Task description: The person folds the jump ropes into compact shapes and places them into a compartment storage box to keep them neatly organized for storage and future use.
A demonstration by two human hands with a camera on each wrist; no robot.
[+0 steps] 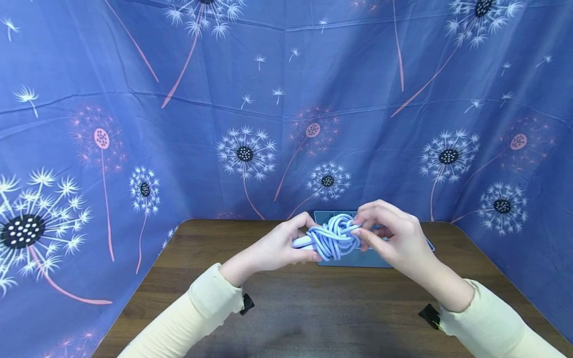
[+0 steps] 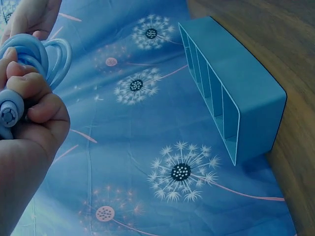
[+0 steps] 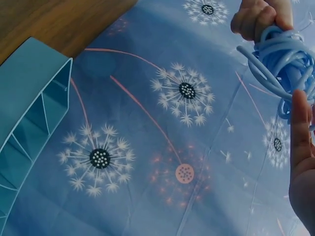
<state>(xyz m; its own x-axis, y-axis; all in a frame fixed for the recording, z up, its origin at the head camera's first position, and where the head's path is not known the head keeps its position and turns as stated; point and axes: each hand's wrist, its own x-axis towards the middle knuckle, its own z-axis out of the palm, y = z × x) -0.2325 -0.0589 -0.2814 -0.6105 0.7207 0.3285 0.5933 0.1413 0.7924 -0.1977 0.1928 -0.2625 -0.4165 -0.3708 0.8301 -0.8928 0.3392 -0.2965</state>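
Note:
A light blue jump rope (image 1: 334,238), its cord wound into a tangled bundle, is held up between both hands above the table. My left hand (image 1: 279,246) grips the pale handles at the bundle's left end; one round handle end (image 2: 10,114) pokes out of the curled fingers in the left wrist view. At the other end, my right hand (image 1: 394,236) pinches cord between thumb and fingers. Loose loops (image 3: 263,73) of the cord stick out from the bundle in the right wrist view. Part of the handles is hidden under the left fingers and the wound cord.
Behind the hands, a teal box (image 1: 353,259) stands on the brown wooden table (image 1: 286,303). Dividers split it into several compartments, visible in both wrist views. A blue curtain (image 1: 188,164) with dandelion prints hangs around the table's back and sides.

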